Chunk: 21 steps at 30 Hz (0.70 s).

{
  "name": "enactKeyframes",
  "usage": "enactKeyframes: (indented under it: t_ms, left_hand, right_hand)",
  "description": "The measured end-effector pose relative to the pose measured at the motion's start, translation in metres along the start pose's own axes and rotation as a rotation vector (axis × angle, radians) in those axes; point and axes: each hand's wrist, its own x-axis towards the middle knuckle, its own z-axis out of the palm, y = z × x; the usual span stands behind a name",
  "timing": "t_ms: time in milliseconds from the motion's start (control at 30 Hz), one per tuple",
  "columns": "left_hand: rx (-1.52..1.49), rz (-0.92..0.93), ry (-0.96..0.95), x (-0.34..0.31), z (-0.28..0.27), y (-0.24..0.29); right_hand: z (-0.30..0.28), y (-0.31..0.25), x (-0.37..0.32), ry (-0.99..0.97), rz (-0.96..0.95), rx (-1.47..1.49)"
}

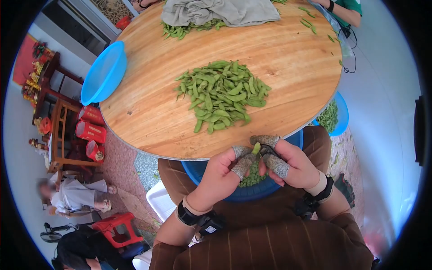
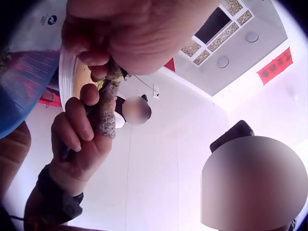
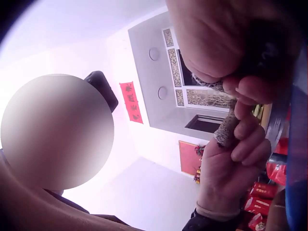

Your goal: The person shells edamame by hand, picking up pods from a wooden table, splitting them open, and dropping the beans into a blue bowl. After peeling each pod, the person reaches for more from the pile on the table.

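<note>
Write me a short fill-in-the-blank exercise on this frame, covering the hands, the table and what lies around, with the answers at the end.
1. The left hand and right hand pinch a green pod above a basin coloured ____.
2. The pile of pods rests on a wooden table whose shape is ____.
3. A black strap circles the person's left ____.

Missing words: blue; round; wrist.

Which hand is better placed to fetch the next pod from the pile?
Probably the right hand: its fingertips are at the table edge, slightly nearer the pile than the left hand. Both pinch the green pod, though.
</note>
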Motion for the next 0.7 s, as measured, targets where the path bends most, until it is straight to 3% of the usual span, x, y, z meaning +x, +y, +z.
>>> enactKeyframes:
  t_ms: [233,300,400,600,700]
  left_hand:
    - [0.071,0.019,0.083,-0.0022,-0.0014,-0.0049]
    - [0.429,0.214,0.103,-0.0034,-0.0015,-0.0034]
    - [0.670,0.312,0.146,-0.0041,-0.0017,-0.0041]
    - [0.520,0.157,0.136,-0.0066,-0.0040,-0.0066]
    - [0.568,0.288,0.172,-0.0035,-0.0036,-0.0082]
  right_hand:
    - [0.0014,-0.0015,-0.0024,0.008,0.017,-0.038]
    - [0.0008,0.0018,-0.0009,0.008,0.000,-0.058]
    - [0.0014,-0.0012,-0.0018,0.006,0.024,-0.030]
    - [0.0010,-0.0005,-0.0021,-0.020,0.058,0.047]
    - [0.0008,0.0006,-0.0007,-0.028,0.050,0.049]
